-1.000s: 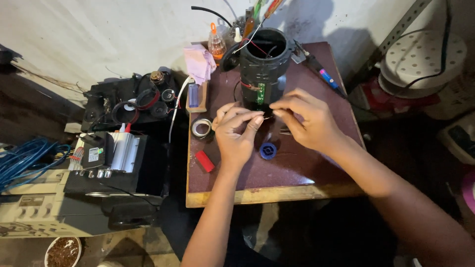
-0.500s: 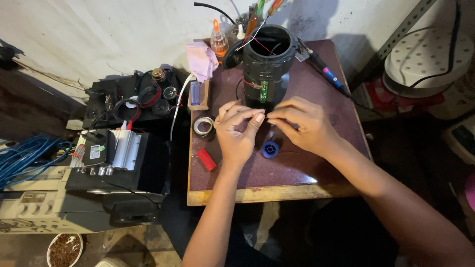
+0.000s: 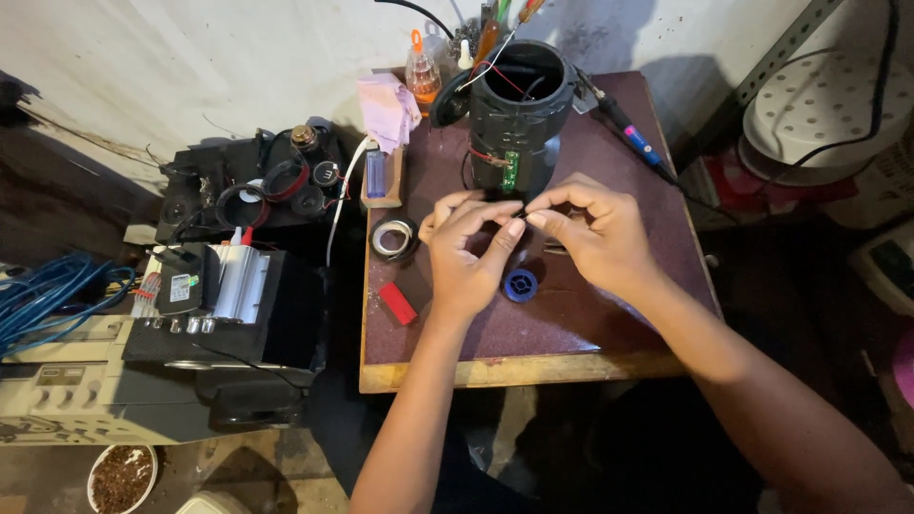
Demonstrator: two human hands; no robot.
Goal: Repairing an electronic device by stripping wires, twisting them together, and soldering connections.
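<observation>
left hand (image 3: pixel 464 255) and right hand (image 3: pixel 592 231): fingertips pinch a thin dark wire (image 3: pixel 512 206) at frame centre | just below black housing (image 3: pixel 519 114) | risk: tugging could snap the wire off its green board (image 3: pixel 510 171)

1. A dark grey cylindrical casing (image 3: pixel 519 114) is showing a green circuit strip and red wires.
2. A blue spool (image 3: pixel 520 285) is lying on the maroon tabletop (image 3: pixel 609 324).
3. A red block (image 3: pixel 398 303) is sitting near left.
4. A pink cloth (image 3: pixel 387 107) is lying far left.
5. Blue cables (image 3: pixel 52 290) are trailing at the left edge.
</observation>
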